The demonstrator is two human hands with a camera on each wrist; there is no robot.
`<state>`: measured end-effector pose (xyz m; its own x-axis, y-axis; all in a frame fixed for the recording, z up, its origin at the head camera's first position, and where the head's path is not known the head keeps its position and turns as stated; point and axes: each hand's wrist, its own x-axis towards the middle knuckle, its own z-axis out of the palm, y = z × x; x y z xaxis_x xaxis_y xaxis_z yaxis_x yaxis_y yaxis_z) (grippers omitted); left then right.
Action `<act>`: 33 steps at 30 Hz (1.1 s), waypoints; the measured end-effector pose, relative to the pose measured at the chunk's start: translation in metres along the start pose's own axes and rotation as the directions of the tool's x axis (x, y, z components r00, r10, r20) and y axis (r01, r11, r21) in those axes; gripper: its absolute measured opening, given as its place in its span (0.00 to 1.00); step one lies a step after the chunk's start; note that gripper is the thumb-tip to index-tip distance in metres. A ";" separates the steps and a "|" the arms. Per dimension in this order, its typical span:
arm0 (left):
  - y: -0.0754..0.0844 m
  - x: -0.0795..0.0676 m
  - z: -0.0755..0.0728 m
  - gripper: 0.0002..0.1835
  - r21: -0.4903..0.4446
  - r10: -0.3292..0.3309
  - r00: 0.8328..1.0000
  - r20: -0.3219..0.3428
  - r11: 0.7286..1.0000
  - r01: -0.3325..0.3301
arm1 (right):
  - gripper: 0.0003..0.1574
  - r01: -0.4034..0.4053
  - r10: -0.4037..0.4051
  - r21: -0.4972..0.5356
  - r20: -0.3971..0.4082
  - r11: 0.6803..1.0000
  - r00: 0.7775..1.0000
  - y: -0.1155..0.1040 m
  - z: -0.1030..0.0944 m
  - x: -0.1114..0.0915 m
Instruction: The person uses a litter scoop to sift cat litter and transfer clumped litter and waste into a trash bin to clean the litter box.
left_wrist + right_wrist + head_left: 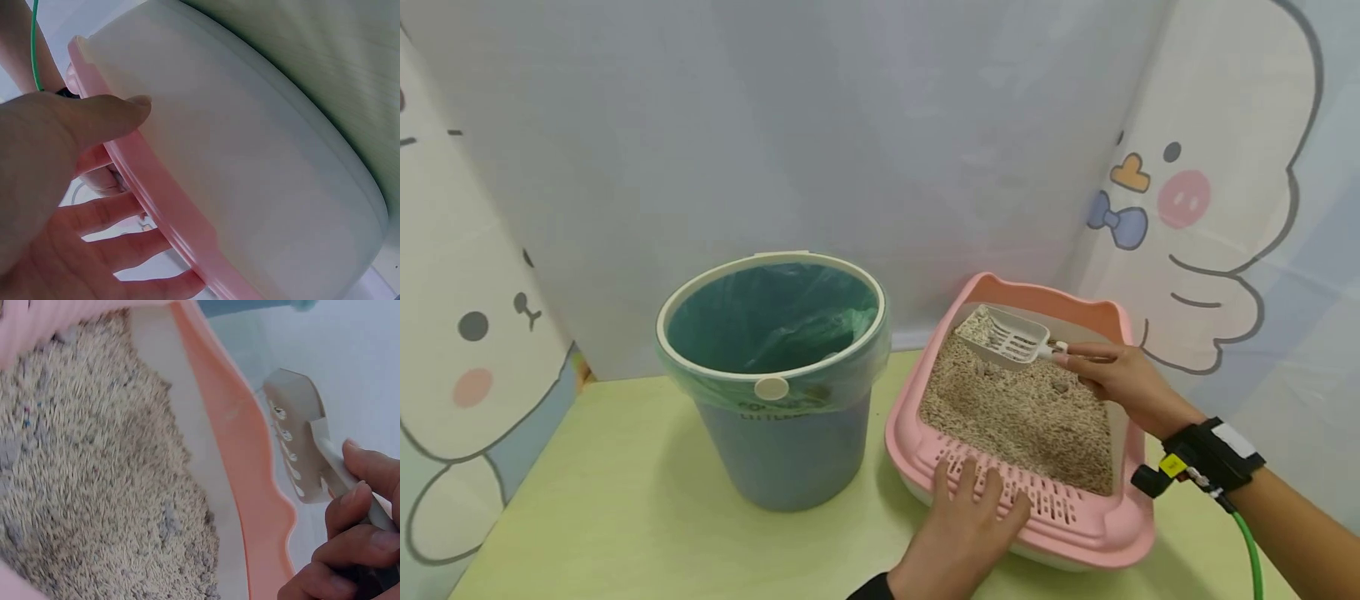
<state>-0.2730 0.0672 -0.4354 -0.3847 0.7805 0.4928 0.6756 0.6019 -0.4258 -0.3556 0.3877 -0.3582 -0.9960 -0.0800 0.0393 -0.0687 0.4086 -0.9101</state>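
Observation:
A litter box [907,425] with a pink rim and pale base holds tan pellet litter [1022,421] with a few greyish lumps. My left hand [958,529] grips its slotted front rim, the thumb [119,119] against the outer side and the fingers spread over the top. With my right hand [1127,385], I hold a pale slotted litter scoop [1026,321] by its handle. The scoop is over the back of the box, its head pointing left with pale litter in its front end. In the right wrist view, the fingers curl round the scoop handle [340,464].
Left of the box stands a blue-grey bin [786,467] with a cream rim and a green bag lining it. Both stand on a yellow-green table [625,492]. A pale curtain [865,150] with cartoon animals hangs behind. A green cable [1251,542] runs from the right wrist.

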 end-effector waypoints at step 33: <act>-0.001 -0.002 0.002 0.25 -0.029 0.004 1.000 -0.011 1.000 -0.004 | 0.34 -0.011 -0.041 -0.281 -0.178 0.960 0.983 -0.006 -0.002 -0.027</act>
<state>-0.2741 0.0657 -0.4373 -0.3751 0.7810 0.4993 0.6955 0.5932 -0.4055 -0.3286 0.3893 -0.3524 -0.9865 0.0669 0.1496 -0.0709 0.6488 -0.7577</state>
